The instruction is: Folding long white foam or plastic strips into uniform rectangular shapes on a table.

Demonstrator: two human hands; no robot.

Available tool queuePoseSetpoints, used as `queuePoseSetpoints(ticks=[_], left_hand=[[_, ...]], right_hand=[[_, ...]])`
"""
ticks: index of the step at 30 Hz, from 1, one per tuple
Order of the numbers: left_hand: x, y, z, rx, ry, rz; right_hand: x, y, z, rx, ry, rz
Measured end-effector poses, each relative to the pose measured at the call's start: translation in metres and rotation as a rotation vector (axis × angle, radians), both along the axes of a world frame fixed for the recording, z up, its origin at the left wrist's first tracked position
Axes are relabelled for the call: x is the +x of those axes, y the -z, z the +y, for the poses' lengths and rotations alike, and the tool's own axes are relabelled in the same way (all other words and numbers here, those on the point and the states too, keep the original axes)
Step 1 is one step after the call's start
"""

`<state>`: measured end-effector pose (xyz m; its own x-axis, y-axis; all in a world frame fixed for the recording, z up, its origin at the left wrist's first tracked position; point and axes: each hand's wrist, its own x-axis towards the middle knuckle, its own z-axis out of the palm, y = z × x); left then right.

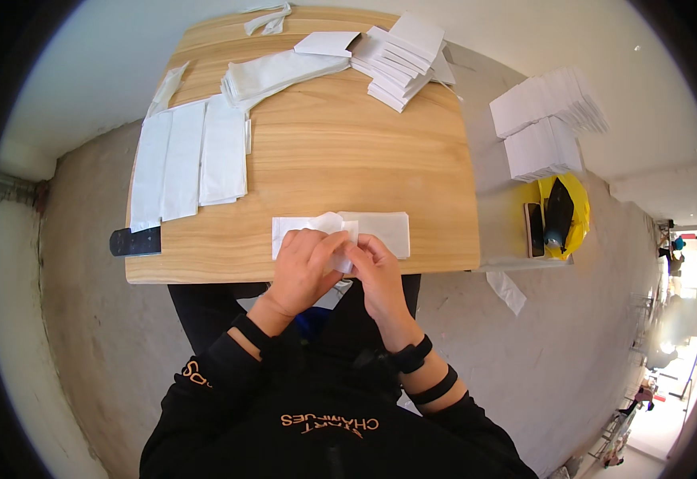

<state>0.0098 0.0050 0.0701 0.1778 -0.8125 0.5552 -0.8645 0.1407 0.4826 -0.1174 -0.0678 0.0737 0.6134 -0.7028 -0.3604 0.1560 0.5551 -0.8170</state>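
Close to the table's front edge lies a long white paper-like strip (384, 231), flat and sideways to me. Over its middle, my left hand (304, 263) and my right hand (376, 275) meet with fingers closed on a thin white sheet (347, 239). The sheet stands up a little between my fingertips, and its lower part is hidden behind them. Whether it is joined to the strip below, I cannot tell. Both hands rest at the strip, the left over its left half, the right beside its centre.
Flat white strips (181, 160) lie in rows at the table's left, another pile (276, 76) farther back. White folded cards (404, 60) are heaped at the far right. Beyond the right edge stand card stacks (544, 152) and a yellow bag (578, 215). A dark phone-like object (137, 242) sits front left.
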Motion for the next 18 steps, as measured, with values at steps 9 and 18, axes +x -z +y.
queuePoseSetpoints(ticks=[9,18], left_hand=[[0.010,0.049,0.021,0.195,-0.343,0.090],[0.003,0.053,0.008,0.179,-0.302,0.104]], right_hand=[[-0.062,-0.029,-0.072,-0.302,-0.059,0.239],[-0.142,0.019,-0.133,-0.289,0.118,0.396]])
